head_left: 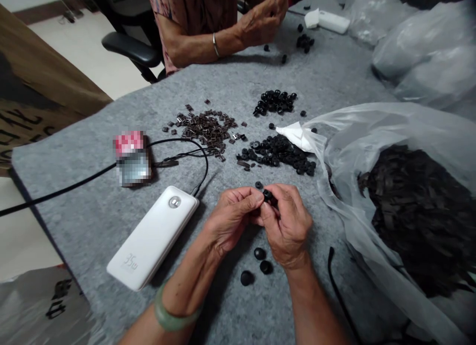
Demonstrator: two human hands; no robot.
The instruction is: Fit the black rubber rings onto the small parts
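Observation:
My left hand (238,211) and my right hand (286,216) meet over the grey felt table, fingertips together. Pinched between them is a small round black plastic part (267,195), partly covered by the fingers. Just beyond the fingertips lies another small black disc (259,185). Three black round caps (259,254) rest on the felt below my hands. Farther off is a pile of black discs with centre holes (282,151). Behind it sits a heap of black ring-shaped parts (275,102). To its left spreads a pile of small brown clips (210,127).
A white power bank (152,238) with a black cable (206,161) lies left, near a blurred red-and-white box (132,159). At right, an open clear plastic bag (345,211) holds black strips (416,216). Across the table, another person's hands (264,20) work near more black parts.

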